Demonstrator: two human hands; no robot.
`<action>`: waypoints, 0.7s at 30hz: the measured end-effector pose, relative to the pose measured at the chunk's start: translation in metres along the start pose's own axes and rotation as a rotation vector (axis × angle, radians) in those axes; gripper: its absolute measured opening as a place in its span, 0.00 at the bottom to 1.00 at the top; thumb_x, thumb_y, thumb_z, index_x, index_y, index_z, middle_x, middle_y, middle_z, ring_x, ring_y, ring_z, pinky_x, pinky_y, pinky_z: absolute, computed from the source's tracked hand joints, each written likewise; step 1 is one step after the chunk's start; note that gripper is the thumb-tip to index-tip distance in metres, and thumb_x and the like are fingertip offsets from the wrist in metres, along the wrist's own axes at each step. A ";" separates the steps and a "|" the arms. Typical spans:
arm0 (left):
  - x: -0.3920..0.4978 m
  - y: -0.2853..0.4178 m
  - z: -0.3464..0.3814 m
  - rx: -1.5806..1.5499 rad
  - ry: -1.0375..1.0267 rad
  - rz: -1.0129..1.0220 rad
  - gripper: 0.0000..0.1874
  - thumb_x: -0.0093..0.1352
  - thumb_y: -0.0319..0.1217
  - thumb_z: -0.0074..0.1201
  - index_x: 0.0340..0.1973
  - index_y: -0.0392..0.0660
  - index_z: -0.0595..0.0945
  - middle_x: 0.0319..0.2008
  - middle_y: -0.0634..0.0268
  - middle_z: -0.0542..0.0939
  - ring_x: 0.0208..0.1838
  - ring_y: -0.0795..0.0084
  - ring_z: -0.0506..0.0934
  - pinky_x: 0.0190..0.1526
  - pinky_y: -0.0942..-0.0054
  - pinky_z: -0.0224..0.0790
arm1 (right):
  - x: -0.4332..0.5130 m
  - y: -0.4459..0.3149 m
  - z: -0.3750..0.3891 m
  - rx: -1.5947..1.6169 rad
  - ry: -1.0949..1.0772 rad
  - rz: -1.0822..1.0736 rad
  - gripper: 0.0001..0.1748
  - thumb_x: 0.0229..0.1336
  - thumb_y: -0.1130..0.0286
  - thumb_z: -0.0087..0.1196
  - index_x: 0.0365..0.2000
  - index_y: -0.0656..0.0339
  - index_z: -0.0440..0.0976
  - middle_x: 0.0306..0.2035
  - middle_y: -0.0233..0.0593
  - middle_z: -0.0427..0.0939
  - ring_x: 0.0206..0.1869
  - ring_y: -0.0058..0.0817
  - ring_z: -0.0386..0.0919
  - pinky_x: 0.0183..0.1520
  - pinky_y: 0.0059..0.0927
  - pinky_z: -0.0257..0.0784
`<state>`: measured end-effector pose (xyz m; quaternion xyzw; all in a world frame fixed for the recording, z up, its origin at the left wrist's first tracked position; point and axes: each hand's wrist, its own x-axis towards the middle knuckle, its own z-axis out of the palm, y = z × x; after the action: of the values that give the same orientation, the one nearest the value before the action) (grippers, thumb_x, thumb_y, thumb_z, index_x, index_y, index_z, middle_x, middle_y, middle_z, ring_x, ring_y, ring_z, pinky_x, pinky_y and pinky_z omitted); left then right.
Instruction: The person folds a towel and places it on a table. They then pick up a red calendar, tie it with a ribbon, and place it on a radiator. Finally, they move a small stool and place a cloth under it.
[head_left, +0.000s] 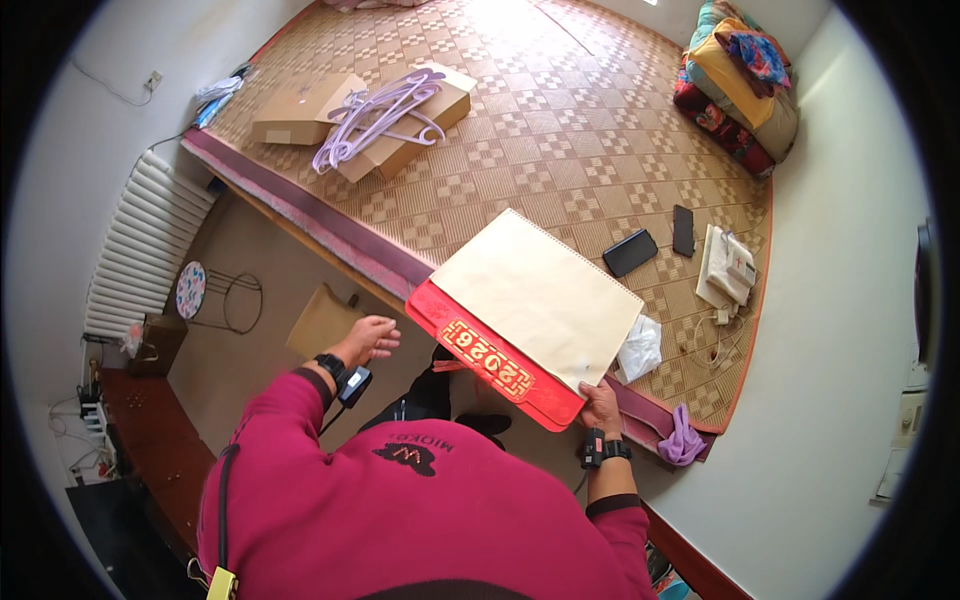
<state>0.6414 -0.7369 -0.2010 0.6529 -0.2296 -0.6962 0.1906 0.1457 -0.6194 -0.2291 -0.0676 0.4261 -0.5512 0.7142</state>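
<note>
A wall calendar with cream spiral-bound pages and a red header board in gold print lies partly over the bed's near edge, the red board towards me. My right hand grips its right corner, where page and board meet. My left hand is off the board's left end, in the air over the floor, fingers apart and slightly curled, with nothing seen in it. Crumpled white tissue rests beside the calendar's right edge.
Two cardboard boxes and purple plastic hangers lie on the bed mat. Two phones, a white device with cable, a purple cloth and folded bedding are at the right. A round stool stands near the radiator.
</note>
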 end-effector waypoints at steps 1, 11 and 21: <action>0.007 0.001 -0.005 -0.030 0.021 -0.037 0.18 0.71 0.42 0.50 0.51 0.47 0.70 0.41 0.63 0.78 0.39 0.69 0.79 0.37 0.65 0.74 | 0.015 0.001 0.007 -0.052 0.083 0.015 0.18 0.53 0.85 0.49 0.47 0.71 0.71 0.43 0.45 0.78 0.44 0.36 0.78 0.52 0.38 0.73; 0.090 0.007 -0.022 -0.153 -0.168 0.030 0.15 0.70 0.39 0.52 0.48 0.47 0.72 0.41 0.62 0.79 0.41 0.68 0.79 0.37 0.67 0.74 | 0.081 0.027 0.032 -0.047 0.298 0.002 0.20 0.56 0.86 0.45 0.51 0.72 0.65 0.48 0.50 0.74 0.48 0.42 0.77 0.53 0.45 0.74; 0.118 0.083 -0.027 -0.056 -0.241 0.032 0.16 0.69 0.39 0.54 0.49 0.47 0.72 0.42 0.63 0.79 0.43 0.70 0.79 0.39 0.71 0.72 | 0.134 0.021 0.077 -0.036 0.369 -0.055 0.17 0.54 0.85 0.49 0.46 0.69 0.69 0.44 0.47 0.77 0.46 0.39 0.78 0.54 0.43 0.72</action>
<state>0.6568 -0.8742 -0.2521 0.5553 -0.2417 -0.7725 0.1908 0.2169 -0.7531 -0.2641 0.0103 0.5577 -0.5660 0.6070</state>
